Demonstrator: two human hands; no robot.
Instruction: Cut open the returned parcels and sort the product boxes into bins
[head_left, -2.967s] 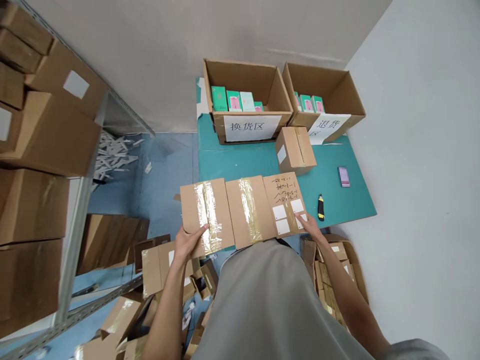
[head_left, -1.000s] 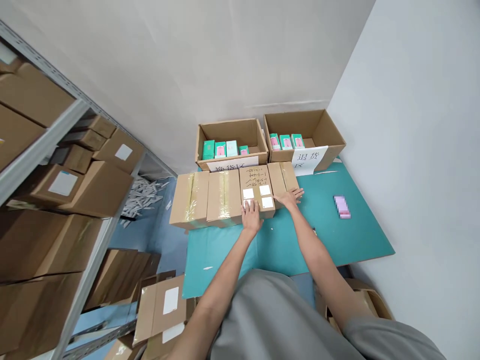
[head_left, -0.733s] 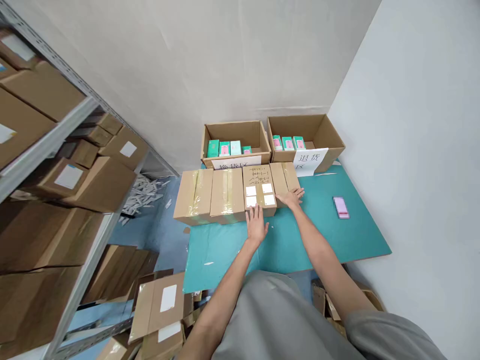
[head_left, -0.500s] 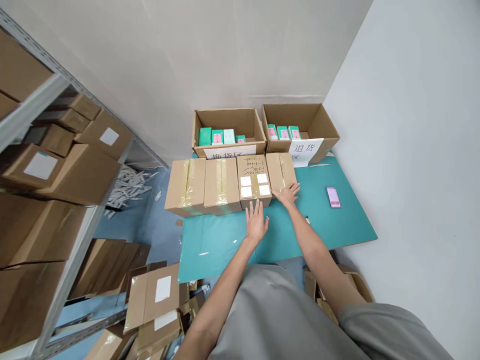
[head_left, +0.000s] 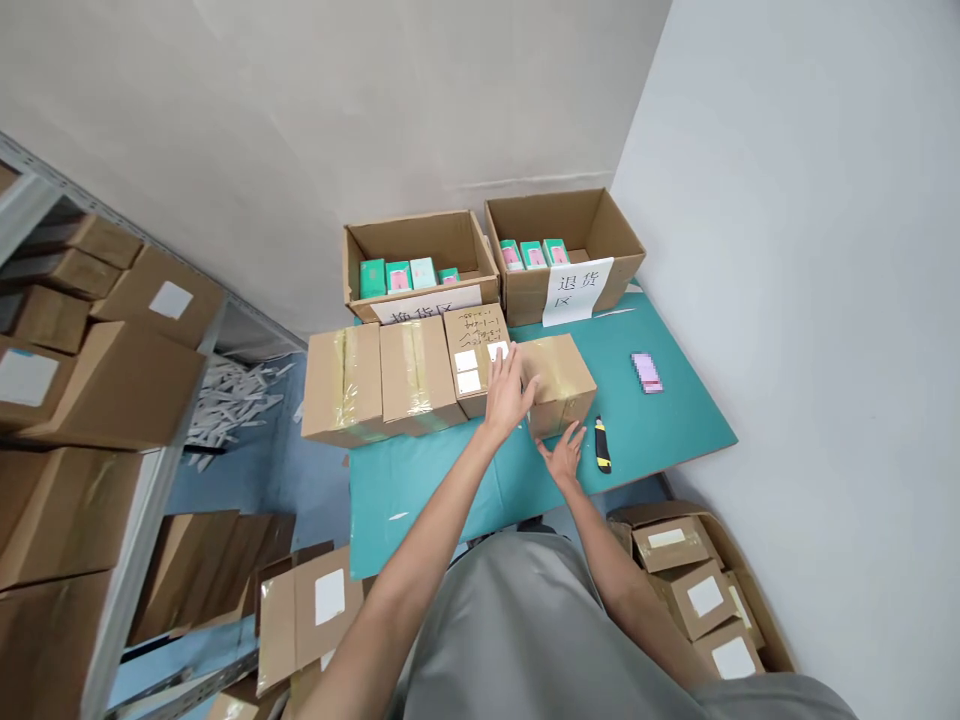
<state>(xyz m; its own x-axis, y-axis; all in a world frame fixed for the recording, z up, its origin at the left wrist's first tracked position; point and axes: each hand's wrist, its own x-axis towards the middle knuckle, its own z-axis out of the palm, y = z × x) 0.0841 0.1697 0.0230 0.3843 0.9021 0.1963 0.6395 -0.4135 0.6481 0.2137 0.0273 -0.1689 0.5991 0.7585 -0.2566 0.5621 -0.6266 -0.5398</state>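
A taped cardboard box stands at the right end of a row on the table, turned at a slight angle. My left hand has its fingers stretched out at the left side of this box, partly over the neighbouring box with white labels and handwriting. At the box's lower front edge is my right hand, fingers spread; whether it presses on the cardboard I cannot tell. A black and yellow utility knife lies just right of the right hand.
Two more taped boxes continue the row leftward. Behind stand two open cartons with paper signs and small green boxes. A pink blurred item lies on the teal table. Shelving with cartons rises at left; a box-filled carton sits lower right.
The rightmost box has come toward me and turned. My right hand moved from its front left corner to its lower front edge; my left hand moved up and forward. The knife is uncovered.
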